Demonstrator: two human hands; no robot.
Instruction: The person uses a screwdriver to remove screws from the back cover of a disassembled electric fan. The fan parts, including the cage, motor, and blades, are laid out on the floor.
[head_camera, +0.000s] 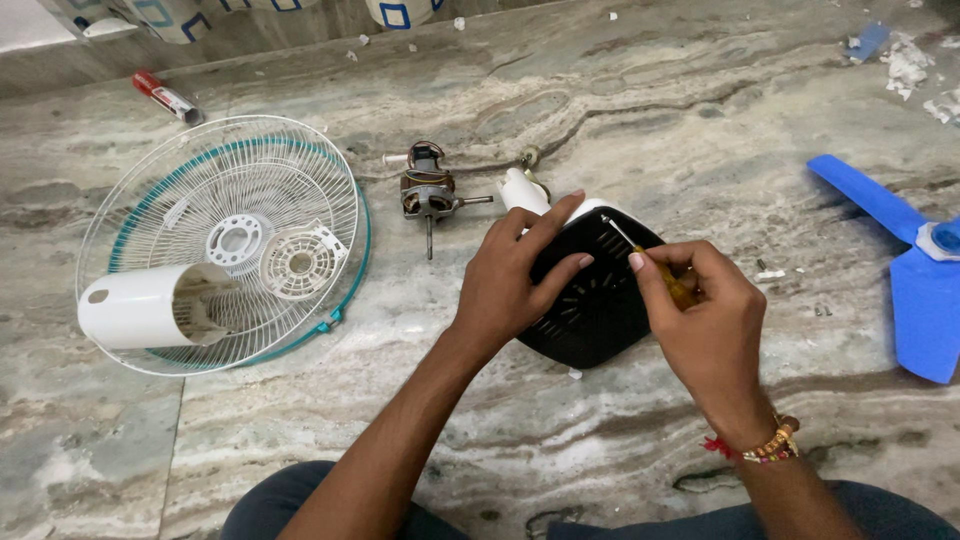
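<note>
**Head view: screwdriver at a black fan base**

Head view shows me both hands over a veined marble floor. My left hand (515, 275) curls over the black fan base (590, 310), a rounded, slotted plastic square lying on the floor between the hands. My right hand (700, 320) pinches a slim screwdriver (645, 262), its metal tip on the base. Left lie a white wire grille (215, 200), a smooth white cylinder (140, 305) and a copper-wound motor (428, 190); blue blades (915, 270) lie right.
</note>
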